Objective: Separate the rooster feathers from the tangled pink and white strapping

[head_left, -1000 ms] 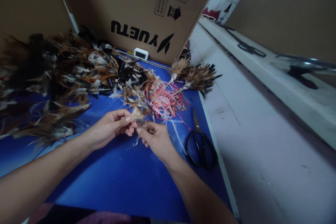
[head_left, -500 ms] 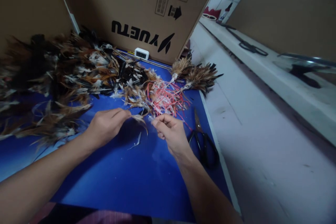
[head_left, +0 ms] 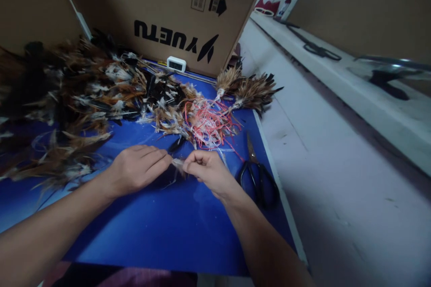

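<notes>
Small, wispy grey-white feather tuft [head_left: 178, 163] between your hands, long axis roughly ten-to-four, at nine o'clock from your right hand [head_left: 213, 172], which pinches it, and three from your curled left hand [head_left: 137, 170], near equally, left fingertips hidden, grip unclear.
</notes>
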A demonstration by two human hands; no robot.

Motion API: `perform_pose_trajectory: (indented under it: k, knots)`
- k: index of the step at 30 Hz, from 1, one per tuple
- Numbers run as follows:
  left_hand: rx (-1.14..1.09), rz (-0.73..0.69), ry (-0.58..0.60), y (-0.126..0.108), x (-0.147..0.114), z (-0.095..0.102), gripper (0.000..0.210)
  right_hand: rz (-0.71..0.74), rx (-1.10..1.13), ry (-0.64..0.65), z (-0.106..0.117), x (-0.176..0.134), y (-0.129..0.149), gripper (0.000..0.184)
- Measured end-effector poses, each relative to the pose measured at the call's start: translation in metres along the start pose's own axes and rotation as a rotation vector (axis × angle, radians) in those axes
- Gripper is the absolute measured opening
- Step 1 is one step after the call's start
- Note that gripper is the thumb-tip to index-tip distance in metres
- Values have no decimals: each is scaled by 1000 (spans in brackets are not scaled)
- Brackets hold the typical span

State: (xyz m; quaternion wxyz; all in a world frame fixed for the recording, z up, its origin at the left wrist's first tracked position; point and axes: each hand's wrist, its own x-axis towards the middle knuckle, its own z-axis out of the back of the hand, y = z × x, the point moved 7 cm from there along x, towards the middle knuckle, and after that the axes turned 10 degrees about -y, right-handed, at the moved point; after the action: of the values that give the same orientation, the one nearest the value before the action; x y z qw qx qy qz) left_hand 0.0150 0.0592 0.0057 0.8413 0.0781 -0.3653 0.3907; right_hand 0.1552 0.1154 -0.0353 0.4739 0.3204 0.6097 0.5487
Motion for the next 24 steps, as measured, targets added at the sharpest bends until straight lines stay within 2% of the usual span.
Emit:
perform_pose_trajectory:
  k: [3,8,13,20,24]
  knots:
    - [8,-23,8,-4,2,-1,23,-20,5,11,-1,-1,0,7]
    - [130,-151,30,-13,3,-4,26,-46,7,17,-4,-1,0,9]
    - [-3,-40,20,-7,3,-2,24,-87,32,28,-5,-1,-4,9]
    - [-38,-66,-24,-8,-2,-3,22,-128,105,63,-10,-3,-8,7]
    - [-85,27,-13,2,-5,-3,22,-138,126,59,-6,-2,-7,11]
